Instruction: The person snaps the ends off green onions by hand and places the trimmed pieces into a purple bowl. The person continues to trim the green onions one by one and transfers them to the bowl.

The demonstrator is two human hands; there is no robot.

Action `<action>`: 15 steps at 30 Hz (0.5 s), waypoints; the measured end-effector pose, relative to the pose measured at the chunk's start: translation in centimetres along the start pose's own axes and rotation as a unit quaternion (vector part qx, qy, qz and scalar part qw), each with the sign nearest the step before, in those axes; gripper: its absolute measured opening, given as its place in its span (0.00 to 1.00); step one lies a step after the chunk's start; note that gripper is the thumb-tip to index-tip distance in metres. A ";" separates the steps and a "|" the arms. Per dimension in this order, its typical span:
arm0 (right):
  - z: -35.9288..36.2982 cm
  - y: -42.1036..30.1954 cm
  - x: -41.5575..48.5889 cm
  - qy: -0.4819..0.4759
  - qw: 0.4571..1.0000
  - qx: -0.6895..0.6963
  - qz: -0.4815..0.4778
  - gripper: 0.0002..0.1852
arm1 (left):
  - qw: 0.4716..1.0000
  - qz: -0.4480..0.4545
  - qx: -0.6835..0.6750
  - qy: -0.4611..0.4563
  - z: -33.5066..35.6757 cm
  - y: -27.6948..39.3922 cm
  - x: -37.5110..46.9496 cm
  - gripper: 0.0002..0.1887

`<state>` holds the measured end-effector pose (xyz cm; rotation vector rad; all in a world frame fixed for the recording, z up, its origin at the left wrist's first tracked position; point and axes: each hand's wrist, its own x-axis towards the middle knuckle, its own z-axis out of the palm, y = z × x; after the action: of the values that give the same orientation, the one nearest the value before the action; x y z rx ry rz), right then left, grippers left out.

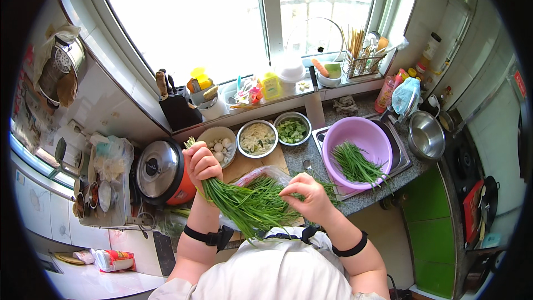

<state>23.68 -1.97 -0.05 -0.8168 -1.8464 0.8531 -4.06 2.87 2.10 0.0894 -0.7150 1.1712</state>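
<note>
My left hand (205,166) grips a bundle of garlic chives (245,200) near its pale cut ends. The long green leaves fan down to the right, in front of my apron. My right hand (309,198) is beside the leaf tips, thumb and forefinger pinched together; whether a leaf is caught between them is too small to tell. Behind the bundle, more chives (266,184) lie in a clear plastic bag (278,172) on a wooden board (241,167). Another pile of chives (354,161) rests in a purple basin (385,135), some tips over its rim.
Behind the board stand a bowl of eggs (218,149), a bowl of pale shreds (257,138) and a bowl of chopped greens (292,130). A rice cooker (156,171) is left, a steel bowl (427,135) right. A cleaver (315,104) leans upright against the windowsill.
</note>
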 end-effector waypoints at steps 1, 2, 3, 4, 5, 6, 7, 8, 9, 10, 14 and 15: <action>0.4 -0.4 0.2 -0.001 0.997 -0.062 -0.053 0.07 | 1.000 -0.006 0.002 -0.003 0.1 -0.1 0.1 0.08; 0.8 -0.8 0.2 0.004 0.994 -0.094 -0.063 0.08 | 1.000 0.006 -0.007 0.008 0.2 -0.3 0.1 0.09; 1.3 -1.0 0.1 0.010 0.989 -0.127 -0.072 0.09 | 1.000 0.013 -0.014 0.015 0.4 -0.4 0.1 0.09; 1.7 -1.1 0.1 0.015 0.984 -0.160 -0.081 0.10 | 0.999 0.020 -0.024 0.020 0.4 -0.5 0.1 0.09; 2.1 -1.1 0.0 0.022 0.981 -0.175 -0.084 0.10 | 0.999 0.018 -0.022 0.022 0.5 -0.6 0.1 0.09; 2.5 -1.0 0.1 0.029 0.978 -0.190 -0.087 0.11 | 0.999 0.017 -0.022 0.021 0.5 -0.7 0.1 0.09; 2.8 -1.0 0.1 0.042 0.974 -0.201 -0.096 0.11 | 0.999 0.016 -0.023 0.020 0.5 -0.7 0.2 0.09; 3.1 -1.0 0.1 0.048 0.973 -0.203 -0.095 0.13 | 0.999 0.014 -0.021 0.020 0.5 -0.7 0.2 0.09; 3.3 -0.9 0.2 0.049 0.973 -0.204 -0.095 0.13 | 1.000 0.014 -0.020 0.020 0.4 -0.7 0.2 0.09; 3.4 -0.9 0.3 0.057 0.973 -0.202 -0.100 0.12 | 1.000 0.015 -0.019 0.018 0.3 -0.7 0.2 0.09; 3.8 -0.9 0.4 0.051 0.973 -0.184 -0.126 0.10 | 1.000 -0.002 -0.003 0.001 0.0 -0.5 0.3 0.08; 3.8 -0.8 0.2 0.073 0.982 -0.143 -0.104 0.09 | 1.000 -0.001 -0.004 0.001 0.0 -0.4 0.3 0.08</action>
<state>19.97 -3.01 -0.59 -0.8200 -1.9073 0.3913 -3.61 2.90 2.36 0.0833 -0.7180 1.1655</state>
